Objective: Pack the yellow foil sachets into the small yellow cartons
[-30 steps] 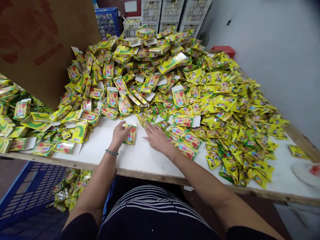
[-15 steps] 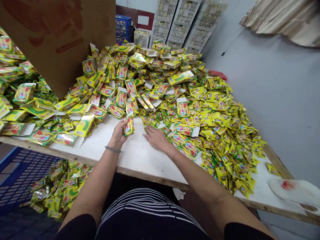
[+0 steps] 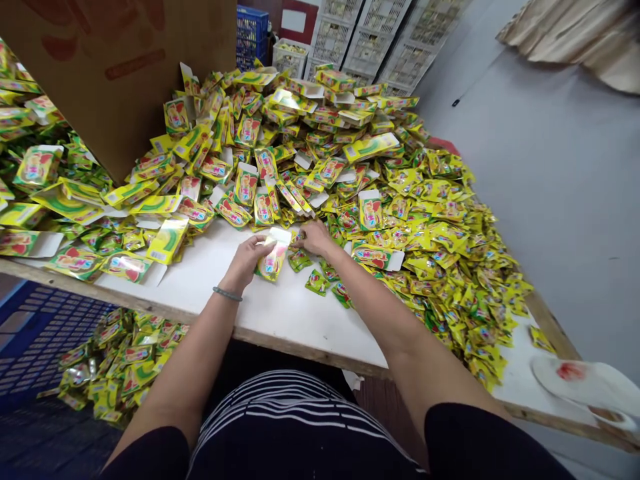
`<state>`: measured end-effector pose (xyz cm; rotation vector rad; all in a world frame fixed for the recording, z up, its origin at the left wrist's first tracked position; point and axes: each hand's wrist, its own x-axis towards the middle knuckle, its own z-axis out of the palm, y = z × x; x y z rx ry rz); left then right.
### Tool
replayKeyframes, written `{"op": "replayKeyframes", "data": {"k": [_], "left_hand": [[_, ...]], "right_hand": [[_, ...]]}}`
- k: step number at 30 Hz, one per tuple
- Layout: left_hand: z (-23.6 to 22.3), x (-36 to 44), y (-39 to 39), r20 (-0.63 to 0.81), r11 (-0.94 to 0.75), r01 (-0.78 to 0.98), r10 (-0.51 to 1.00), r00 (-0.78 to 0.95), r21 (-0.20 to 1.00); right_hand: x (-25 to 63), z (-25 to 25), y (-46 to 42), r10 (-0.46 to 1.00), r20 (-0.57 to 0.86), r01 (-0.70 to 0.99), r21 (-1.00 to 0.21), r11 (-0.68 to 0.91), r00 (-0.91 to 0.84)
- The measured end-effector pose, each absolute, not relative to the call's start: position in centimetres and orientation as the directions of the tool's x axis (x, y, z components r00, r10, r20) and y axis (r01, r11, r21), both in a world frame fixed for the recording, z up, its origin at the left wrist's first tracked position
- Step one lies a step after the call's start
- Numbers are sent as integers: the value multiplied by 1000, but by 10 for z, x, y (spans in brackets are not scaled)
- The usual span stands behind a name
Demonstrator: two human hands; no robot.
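Note:
My left hand grips a small yellow and green carton just above the white tabletop, its white end flap standing up towards the far side. To the right of it, my right hand has its fingers pinched on a small yellow packet, partly covered by the fingertips. Green packets lie loose on the table beside my right wrist. Beyond both hands rises a heap of similar cartons, many with white flaps out.
Yellow packets are piled along the right. A large cardboard box stands back left. Below the table edge, a blue crate sits near a pile of packs. A white plate rests at far right; white crates are stacked behind.
The carton in my left hand has shifted slightly right, and its white flap now shows. My right hand has moved away from me and closed; green packets lie spread near its wrist.

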<state>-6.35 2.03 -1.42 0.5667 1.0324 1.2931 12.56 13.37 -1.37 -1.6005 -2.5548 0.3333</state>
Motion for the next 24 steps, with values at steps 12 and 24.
{"op": "replayKeyframes", "data": {"k": [12, 24], "left_hand": [[-28, -50, 18, -215, 215, -31, 977, 13, 976], [-20, -44, 22, -309, 307, -48, 950, -45, 951]], "right_hand": [[146, -36, 56, 993, 110, 189, -975, 116, -40], [154, -36, 57, 964, 210, 454, -852, 261, -162]]}}
